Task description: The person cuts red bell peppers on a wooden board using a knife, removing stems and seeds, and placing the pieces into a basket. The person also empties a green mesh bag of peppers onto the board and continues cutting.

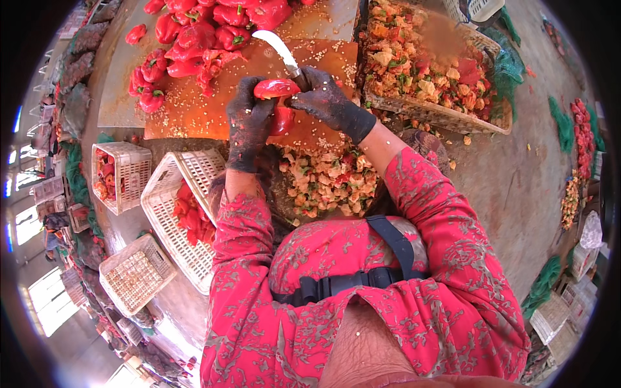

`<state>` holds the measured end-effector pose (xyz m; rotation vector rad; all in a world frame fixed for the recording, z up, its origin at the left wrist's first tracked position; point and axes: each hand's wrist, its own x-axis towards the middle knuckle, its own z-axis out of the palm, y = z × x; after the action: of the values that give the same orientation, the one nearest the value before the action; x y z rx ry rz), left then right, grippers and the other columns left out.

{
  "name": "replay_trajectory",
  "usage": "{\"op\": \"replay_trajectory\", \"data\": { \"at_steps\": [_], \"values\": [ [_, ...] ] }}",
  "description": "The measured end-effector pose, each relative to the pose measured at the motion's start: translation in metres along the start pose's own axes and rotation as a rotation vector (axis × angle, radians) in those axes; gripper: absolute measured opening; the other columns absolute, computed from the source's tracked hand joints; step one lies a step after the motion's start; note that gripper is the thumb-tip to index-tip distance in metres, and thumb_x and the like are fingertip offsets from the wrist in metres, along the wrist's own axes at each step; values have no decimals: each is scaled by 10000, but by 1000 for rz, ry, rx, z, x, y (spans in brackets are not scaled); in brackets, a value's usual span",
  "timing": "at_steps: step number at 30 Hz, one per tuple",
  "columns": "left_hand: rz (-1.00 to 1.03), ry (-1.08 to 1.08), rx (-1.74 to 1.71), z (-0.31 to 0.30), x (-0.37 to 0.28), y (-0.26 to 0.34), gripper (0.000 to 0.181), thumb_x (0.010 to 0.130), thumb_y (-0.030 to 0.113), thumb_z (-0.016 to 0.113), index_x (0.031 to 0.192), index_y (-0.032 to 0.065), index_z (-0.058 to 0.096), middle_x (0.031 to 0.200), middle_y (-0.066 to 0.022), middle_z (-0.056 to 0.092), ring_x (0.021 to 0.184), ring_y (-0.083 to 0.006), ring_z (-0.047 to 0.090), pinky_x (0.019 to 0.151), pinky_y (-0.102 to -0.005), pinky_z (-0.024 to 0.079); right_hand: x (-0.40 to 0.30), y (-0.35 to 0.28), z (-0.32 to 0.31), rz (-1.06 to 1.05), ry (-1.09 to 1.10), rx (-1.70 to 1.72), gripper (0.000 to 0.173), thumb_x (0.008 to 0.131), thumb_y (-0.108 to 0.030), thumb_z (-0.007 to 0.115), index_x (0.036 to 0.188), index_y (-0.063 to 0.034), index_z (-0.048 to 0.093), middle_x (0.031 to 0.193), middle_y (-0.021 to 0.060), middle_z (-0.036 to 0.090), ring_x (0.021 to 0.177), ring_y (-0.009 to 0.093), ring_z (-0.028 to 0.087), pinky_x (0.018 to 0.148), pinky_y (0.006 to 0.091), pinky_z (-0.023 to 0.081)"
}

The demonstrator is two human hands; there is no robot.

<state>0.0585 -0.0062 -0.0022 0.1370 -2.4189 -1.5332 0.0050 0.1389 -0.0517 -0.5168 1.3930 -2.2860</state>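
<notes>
In a dark glove, my left hand (250,114) grips an opened red bell pepper (276,89), whose parts show above and below the fingers. My right hand (327,99), gloved too, holds a knife with a curved blade (277,46), its tip pointing up and left. The right fingertips are close to the pepper; whether they touch it I cannot tell. Both hands are over an orange-brown board (194,121) strewn with pale seeds. Beyond it, at the upper left, lies a heap of whole red bell peppers (194,41).
A crate (436,114) of pepper cores and scraps stands at upper right, partly under green netting (507,68). More cores (330,182) lie below the board's near edge. At left are white plastic crates (162,194) with red pepper pieces and another crate (162,264).
</notes>
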Motion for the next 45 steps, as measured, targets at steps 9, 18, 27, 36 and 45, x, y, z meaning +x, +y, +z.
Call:
{"op": "replay_trajectory", "data": {
  "at_steps": [9,18,27,36,45],
  "values": [
    [161,222,-117,12,-13,-14,182,792,96,592,949,20,545,804,-65,605,734,-121,575,694,-280,473,-1,-16,6,93,-52,-200,297,771,-70,640,1039,-22,520,927,30,573,817,60,511,708,241,445],
    [-39,209,-357,7,-9,-16,153,767,51,597,907,0,560,831,-21,585,770,-101,535,732,-242,434,5,-14,-9,-286,-39,-818,219,762,15,614,933,-25,483,902,14,534,814,97,505,718,280,462],
    [-367,207,-705,8,-10,-30,170,773,20,603,941,0,589,873,-36,608,785,-110,560,701,-254,455,5,-16,-21,-386,44,-897,241,711,2,619,913,-38,496,832,104,521,733,258,532,646,320,466],
    [-48,261,-782,8,-13,-33,159,824,28,589,979,-3,570,912,-38,594,857,-110,542,772,-268,441,19,-36,-60,-401,436,-1109,252,750,-196,675,895,-48,530,760,124,562,698,233,585,578,357,492],
    [242,337,-355,15,-18,-19,263,835,107,597,1049,-21,515,1009,-81,564,896,-150,536,818,-296,441,-8,-10,35,143,159,342,188,723,28,669,847,1,531,833,64,591,775,120,582,707,270,513]
  ]
}}
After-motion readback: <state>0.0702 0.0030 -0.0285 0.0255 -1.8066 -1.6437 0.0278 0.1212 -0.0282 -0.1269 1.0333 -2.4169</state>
